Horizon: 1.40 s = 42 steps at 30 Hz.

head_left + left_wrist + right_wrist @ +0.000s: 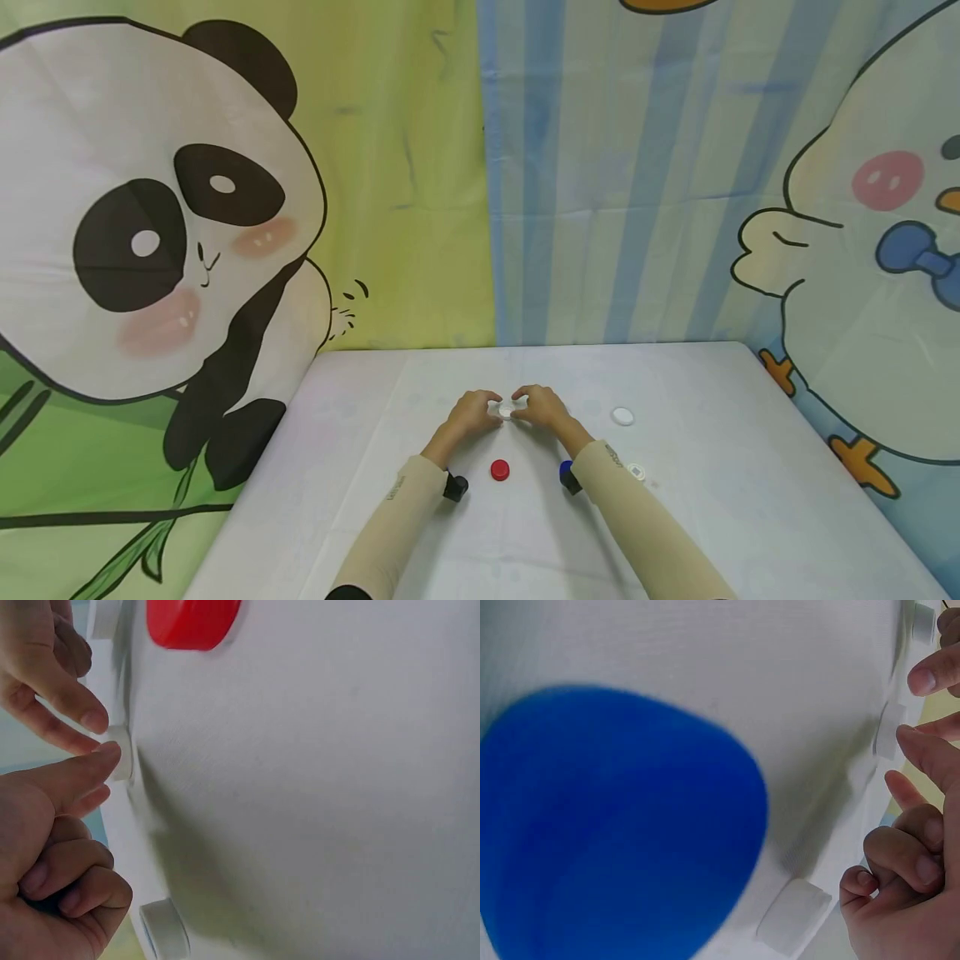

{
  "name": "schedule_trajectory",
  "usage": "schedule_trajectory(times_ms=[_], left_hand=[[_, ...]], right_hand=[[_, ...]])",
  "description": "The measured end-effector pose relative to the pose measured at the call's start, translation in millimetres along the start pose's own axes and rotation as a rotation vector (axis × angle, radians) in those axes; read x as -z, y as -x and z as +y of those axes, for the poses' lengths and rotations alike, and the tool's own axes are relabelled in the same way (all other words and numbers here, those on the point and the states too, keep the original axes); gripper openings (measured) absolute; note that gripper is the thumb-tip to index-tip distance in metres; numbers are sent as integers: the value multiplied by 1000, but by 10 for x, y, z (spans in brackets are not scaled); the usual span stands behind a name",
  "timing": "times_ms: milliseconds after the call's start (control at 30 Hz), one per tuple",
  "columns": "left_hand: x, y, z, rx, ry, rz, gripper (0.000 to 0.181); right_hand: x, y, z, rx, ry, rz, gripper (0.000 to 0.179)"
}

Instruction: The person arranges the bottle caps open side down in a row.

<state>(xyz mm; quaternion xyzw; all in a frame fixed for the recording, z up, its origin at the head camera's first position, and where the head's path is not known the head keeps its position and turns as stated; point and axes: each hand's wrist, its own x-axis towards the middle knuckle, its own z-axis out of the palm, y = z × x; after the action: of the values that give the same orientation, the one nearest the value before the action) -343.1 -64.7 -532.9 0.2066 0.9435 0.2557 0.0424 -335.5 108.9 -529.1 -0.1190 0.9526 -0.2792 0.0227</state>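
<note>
White disc (pixel 505 412) between both hands; left hand (pixel 475 411) at its 9 o'clock, right hand (pixel 545 408) at 3; fingertips at rim, can't tell if either pinches; red cap (pixel 500 470) at 6, blue piece (pixel 565 467) near 4:30, white round piece (pixel 622 416) farther at 3.

Both arms (pixel 393 521) outstretched, left hand (pixel 474 413) and right hand (pixel 545 409) close together, some fingers (pixel 82 862) curled, mutual touch unclear.
</note>
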Motion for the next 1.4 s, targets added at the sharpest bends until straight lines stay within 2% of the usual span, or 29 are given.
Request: schedule_trajectory(times_ms=[167, 300, 400, 600, 700, 867, 1100, 1267, 1400], left_hand=[[-65, -11, 50, 7, -40, 29, 33], [-106, -13, 46, 24, -22, 46, 31], [-84, -1, 71, 29, -3, 72, 30], [129, 70, 191, -32, -29, 169, 30], [269, 132, 266, -81, -7, 221, 32], [469, 289, 376, -157, 66, 275, 35], [675, 618, 567, -246, 184, 249, 37], [734, 873, 731, -339, 197, 310, 34], [701, 1020, 816, -390, 207, 356, 32]], right_hand=[[-49, -1, -21, -18, -9, -6, 32], [-84, -10, -20, -28, -18, -11, 30], [-54, -1, -39, -9, -26, -8, 31], [194, 66, -177, 132, 5, 49, 33], [340, 128, -271, 166, 27, 82, 33], [556, 339, -432, 222, 23, 134, 34], [791, 755, -574, 309, -26, 224, 33], [864, 1051, -628, 374, -86, 311, 32], [847, 1238, -653, 395, -99, 375, 33]])
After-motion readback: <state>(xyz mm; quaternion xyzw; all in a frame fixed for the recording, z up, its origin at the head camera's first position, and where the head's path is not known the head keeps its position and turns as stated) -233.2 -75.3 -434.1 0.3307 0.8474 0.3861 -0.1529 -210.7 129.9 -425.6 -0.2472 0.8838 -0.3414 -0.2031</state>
